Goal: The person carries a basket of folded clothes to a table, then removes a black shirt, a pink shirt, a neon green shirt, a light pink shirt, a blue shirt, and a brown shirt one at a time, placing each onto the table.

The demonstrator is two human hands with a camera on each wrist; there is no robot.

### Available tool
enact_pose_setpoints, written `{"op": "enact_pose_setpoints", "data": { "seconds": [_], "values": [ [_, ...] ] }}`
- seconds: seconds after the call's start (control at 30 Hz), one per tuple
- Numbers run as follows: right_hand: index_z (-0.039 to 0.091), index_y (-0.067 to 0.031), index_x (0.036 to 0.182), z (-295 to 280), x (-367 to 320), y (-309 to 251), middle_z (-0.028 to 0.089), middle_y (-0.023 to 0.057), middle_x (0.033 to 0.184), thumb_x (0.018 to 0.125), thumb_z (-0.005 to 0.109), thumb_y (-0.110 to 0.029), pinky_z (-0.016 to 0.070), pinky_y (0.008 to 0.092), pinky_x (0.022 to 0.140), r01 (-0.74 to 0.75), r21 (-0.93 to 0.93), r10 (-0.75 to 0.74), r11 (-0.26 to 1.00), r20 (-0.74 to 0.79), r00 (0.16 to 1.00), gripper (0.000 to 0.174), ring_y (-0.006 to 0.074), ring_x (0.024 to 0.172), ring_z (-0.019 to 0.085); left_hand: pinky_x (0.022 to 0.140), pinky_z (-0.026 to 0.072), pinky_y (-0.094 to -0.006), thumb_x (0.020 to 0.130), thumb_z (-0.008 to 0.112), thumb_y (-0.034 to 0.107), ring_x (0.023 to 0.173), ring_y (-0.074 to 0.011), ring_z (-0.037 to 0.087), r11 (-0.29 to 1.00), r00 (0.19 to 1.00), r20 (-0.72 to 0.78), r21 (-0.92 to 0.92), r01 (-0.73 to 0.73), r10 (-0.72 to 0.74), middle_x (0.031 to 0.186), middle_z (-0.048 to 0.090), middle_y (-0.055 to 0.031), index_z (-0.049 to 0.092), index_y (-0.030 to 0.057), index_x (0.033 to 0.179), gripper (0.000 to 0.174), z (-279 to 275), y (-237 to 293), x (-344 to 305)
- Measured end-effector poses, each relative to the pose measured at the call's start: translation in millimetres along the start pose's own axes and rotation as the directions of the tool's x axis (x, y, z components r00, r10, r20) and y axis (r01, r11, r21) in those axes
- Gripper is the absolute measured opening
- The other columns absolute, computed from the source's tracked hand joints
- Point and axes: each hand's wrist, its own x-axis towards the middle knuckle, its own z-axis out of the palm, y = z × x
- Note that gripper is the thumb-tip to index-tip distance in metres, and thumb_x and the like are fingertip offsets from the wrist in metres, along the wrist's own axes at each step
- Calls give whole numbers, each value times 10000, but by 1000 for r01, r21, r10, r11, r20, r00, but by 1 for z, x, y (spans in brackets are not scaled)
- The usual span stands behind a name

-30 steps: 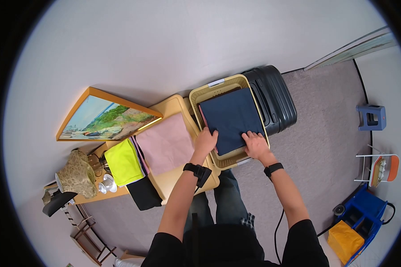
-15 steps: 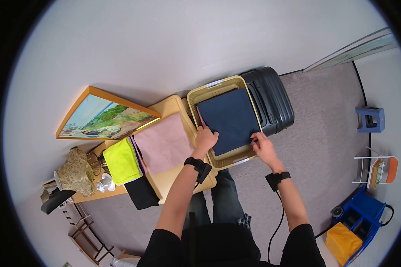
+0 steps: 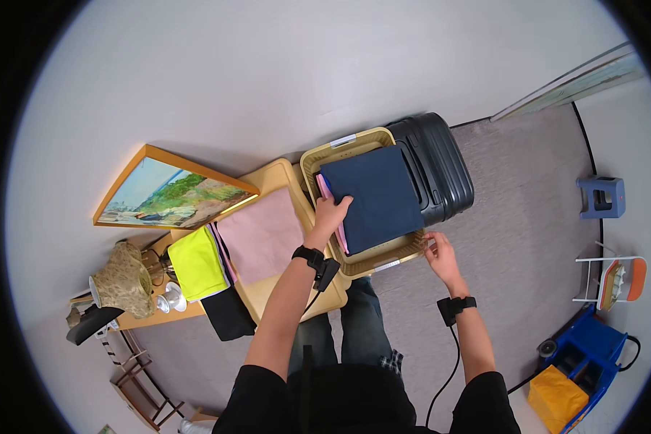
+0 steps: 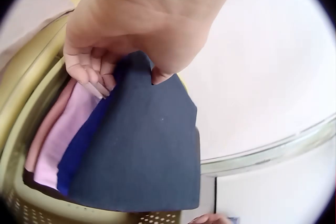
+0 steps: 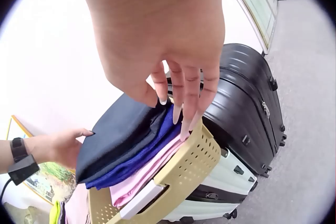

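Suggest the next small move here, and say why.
Probably bring the right hand in to press the stack down: that hand holds nothing, the left hand grips the stack's edge, and the stack rises above the basket.

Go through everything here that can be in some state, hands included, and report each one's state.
Left hand: gripping the navy cloth's edge
Right hand: fingers loosely bent at the basket's corner, holding nothing
Navy cloth: folded, atop the stack
Blue cloth: folded, beneath the navy
Basket: open-topped, holding the stack
Lime cloth: folded
Black suitcase: closed
Folding chair: unfolded
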Motion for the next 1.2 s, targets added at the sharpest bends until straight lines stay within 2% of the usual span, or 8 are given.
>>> {"op": "enact_pose_setpoints", "data": {
  "seconds": [0.1,0.2,0.4,0.5,0.73,0.9,1.07,1.2],
  "values": [
    [547,-16,1089,-3,-3,-4,573,158,1043,792,593,7,523,342,654,30,-22,-30,999,10,1000,302,263,730,623,866,472,-394,789,639,444,1071,-319,573,781,985,153,-603,161,-85,1155,552,-244,521,-93,1177,673,7,-5,-6],
    [543,-18,1100,-7,-10,-5,572,156,1044,789,597,10,526,342,655,43,-48,-42,998,28,999,316,261,741,625,879,463,-417,791,665,433,1147,-276,527,602,909,261,-685,411,-325,1255,484,-213,361,-25,1331,771,1,8,-22],
    [539,-22,1105,-15,-27,8,588,142,1059,788,617,-8,532,331,668,-18,-37,19,999,30,999,327,245,763,636,943,432,-406,785,701,384,1182,-280,509,490,876,467,-740,460,-116,1308,489,-153,328,4,1388,804,14,-7,-12],
    [535,-25,1111,-18,-35,13,602,138,1041,784,631,-21,533,326,666,-68,-39,70,997,54,996,341,237,765,641,944,429,-304,808,682,215,1093,-229,550,693,974,214,-714,105,74,1201,573,-136,427,-34,1315,620,19,1,-19],
    [518,-48,1157,-29,-41,8,626,100,992,782,653,-30,522,309,696,-104,-28,107,994,94,990,399,197,792,634,931,445,-307,874,637,202,1070,-214,565,506,962,271,-835,216,38,1187,577,-140,446,-52,1289,523,0,11,-39],
    [529,-58,1156,-35,-23,-15,614,108,1056,742,716,-89,503,359,809,-71,77,67,994,49,997,456,242,946,617,879,477,-307,896,616,193,991,-182,597,722,906,307,-692,1,293,1115,617,-125,485,-57,1243,447,-51,20,-61],
    [440,-35,1306,-42,20,-127,440,143,1351,649,840,-316,316,408,1078,344,-135,-345,929,21,938,819,292,1288,401,819,499,-333,848,651,188,907,-222,654,885,802,439,-409,-224,406,997,672,-155,540,-62,1182,431,-123,24,-98],
    [215,-35,1464,1,41,-194,222,183,1516,534,888,-397,170,409,1150,470,22,-431,882,442,787,1204,318,1418,183,779,498,-388,829,648,243,889,-362,642,835,635,544,-305,-459,548,942,644,-257,551,-43,1169,454,-173,-2,-126]
  ]
}}
